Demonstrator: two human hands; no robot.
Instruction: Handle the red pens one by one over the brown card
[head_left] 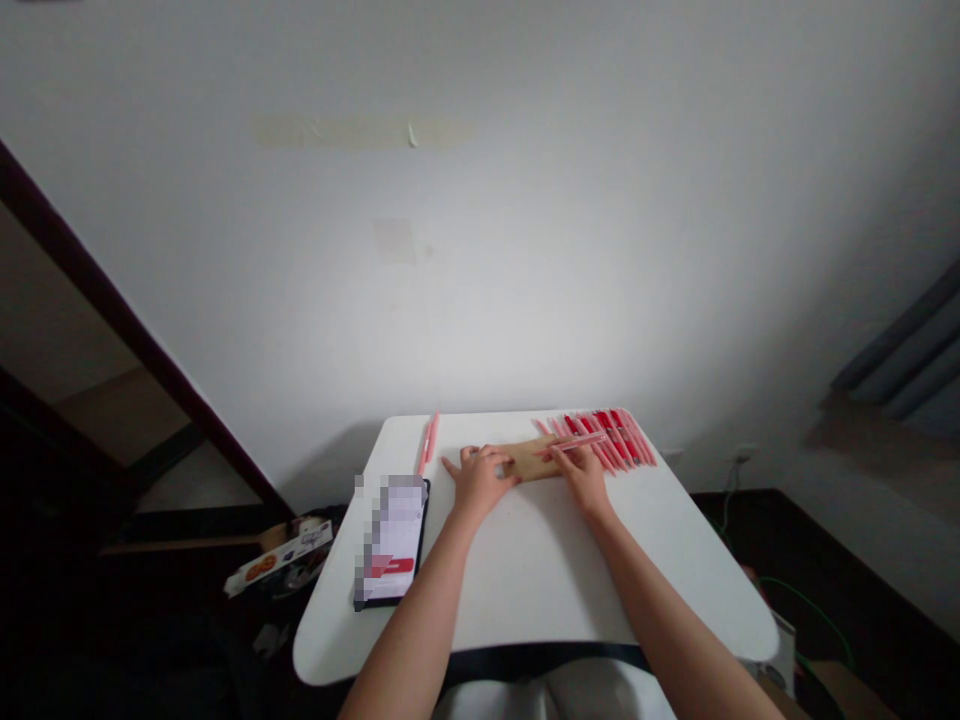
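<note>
My left hand [480,482] has its fingers bent round the left end of a flat brown kraft-paper sleeve [529,462] lying on the white table. Between the closed fingers of my right hand [583,478] is a pink pen [581,441], slanted over the sleeve's right end. Just beyond that hand, a row of pink and red pens [619,438] lies side by side at the table's far right. What the undersides of my fingers touch is hidden.
A phone [396,545] with a lit, partly blurred screen lies on the left of the white table [540,580]. Another pink pen [428,443] rests beyond it, near the far left edge. The wall [525,250] stands right behind the table.
</note>
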